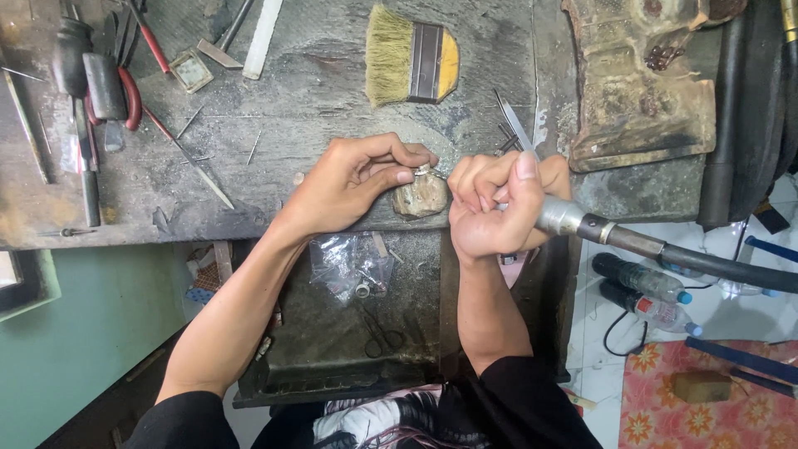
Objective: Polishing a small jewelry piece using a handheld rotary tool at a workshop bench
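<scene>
My left hand (357, 183) pinches a small silver ring (423, 170) between thumb and fingertips, pressing it against a worn wooden bench peg (420, 198) at the workbench's front edge. My right hand (497, 208) is wrapped around a metal rotary handpiece (565, 218), whose thick black flexible shaft (715, 264) runs off to the right. The tool's tip points toward the ring and is hidden behind my fingers.
A grey scratched workbench (316, 100) carries a yellow-handled brush (411, 56), red-handled pliers (125, 91), files and thin rods. A block of worn wood and metal (644, 91) stands at the right. A tray below (349, 333) holds a plastic bag and scissors. Bottles (644, 287) lie on the floor.
</scene>
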